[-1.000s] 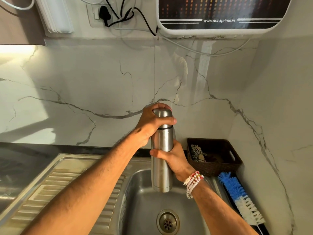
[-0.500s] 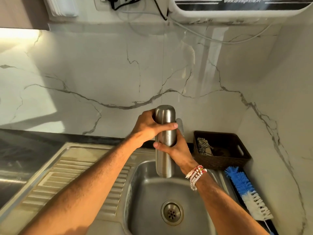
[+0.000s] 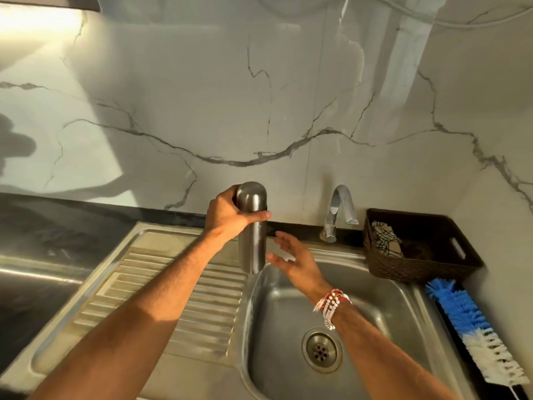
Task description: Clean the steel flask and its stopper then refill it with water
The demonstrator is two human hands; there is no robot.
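Note:
The steel flask [image 3: 252,243] stands upright with its domed cap on, held over the left rim of the sink basin [image 3: 383,307]. My left hand [image 3: 227,215] grips it around the cap and upper body. My right hand [image 3: 294,259] hovers just right of the flask's lower half, fingers spread and holding nothing, clear of the metal. The stopper is hidden under the cap.
A steel tap [image 3: 337,215] rises behind the basin. A dark woven basket [image 3: 418,264] with a cloth sits at the right, and a blue-and-white bottle brush [image 3: 473,327] lies in front of it. The ribbed drainboard [image 3: 161,284] lies to the left.
My right hand has let go of the flask and opened beside it. The left hand has carried the flask left, off the basin's middle. The camera has tilted down, revealing the tap.

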